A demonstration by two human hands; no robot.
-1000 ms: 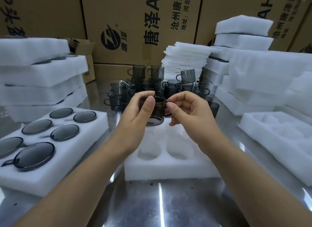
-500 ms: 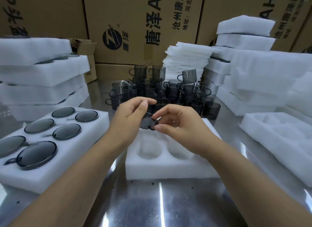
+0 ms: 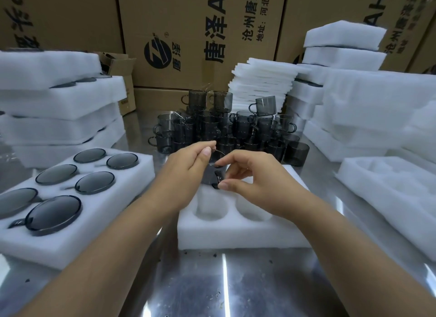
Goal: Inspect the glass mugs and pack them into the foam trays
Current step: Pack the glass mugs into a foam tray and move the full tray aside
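Gripping one mug [image 3: 209, 178] between them, the left hand [image 3: 188, 171] and right hand [image 3: 257, 181] hold it above the tray [image 3: 236, 238]. The tray rests on the table [image 3: 212, 288].

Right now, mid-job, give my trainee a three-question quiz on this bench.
1. True or false: both the left hand and the right hand hold the mug.
2. How many packed mugs sit in the left tray? A: four. B: six. C: eight.
3. Fill in: the two near pockets of the centre tray are ____.

Key: 1 true; 2 B; 3 empty.
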